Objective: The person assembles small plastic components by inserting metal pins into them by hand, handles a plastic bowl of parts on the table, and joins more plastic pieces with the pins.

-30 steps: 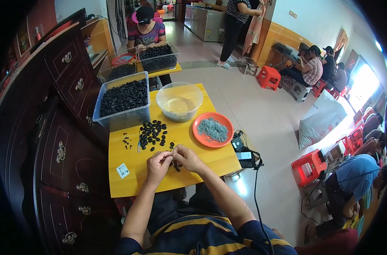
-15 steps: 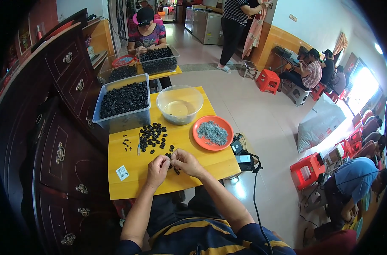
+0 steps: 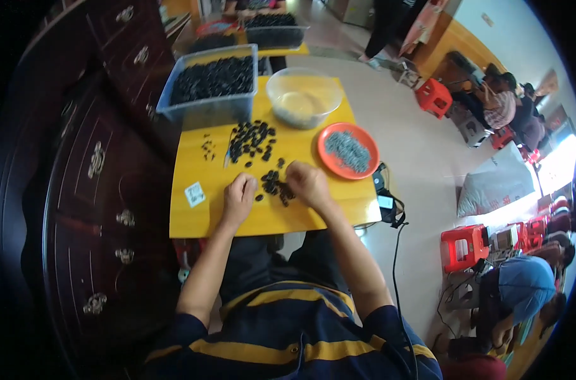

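My left hand [image 3: 240, 193] is closed above the yellow table [image 3: 228, 221], fingertips pressed together; whatever it may hold is hidden. My right hand [image 3: 308, 183] is curled into a closed shape at the right edge of a small group of black oval pieces [image 3: 272, 183]; its fingers hide what is inside. Beyond both hands lies a larger spread of black oval pieces [image 3: 250, 140]. To the right, an orange plate [image 3: 328, 167] carries a heap of thin grey-blue parts [image 3: 347, 152]. A thin light-coloured tool [image 3: 227, 157] lies left of the larger spread.
A clear bowl [image 3: 304, 95] and a bluish plastic bin [image 3: 206, 114] full of black pieces stand at the back. Tiny dark bits [image 3: 207, 147] and a white label [image 3: 194, 194] lie at left. Dark drawers [image 3: 95, 158] flank the table; a cable [image 3: 399, 253] runs down at right.
My hands have come apart from a fingertip-to-fingertip pinch: the right has moved right, beside the near black pieces, and the left stays left. The whole view has shifted and tilted downward.
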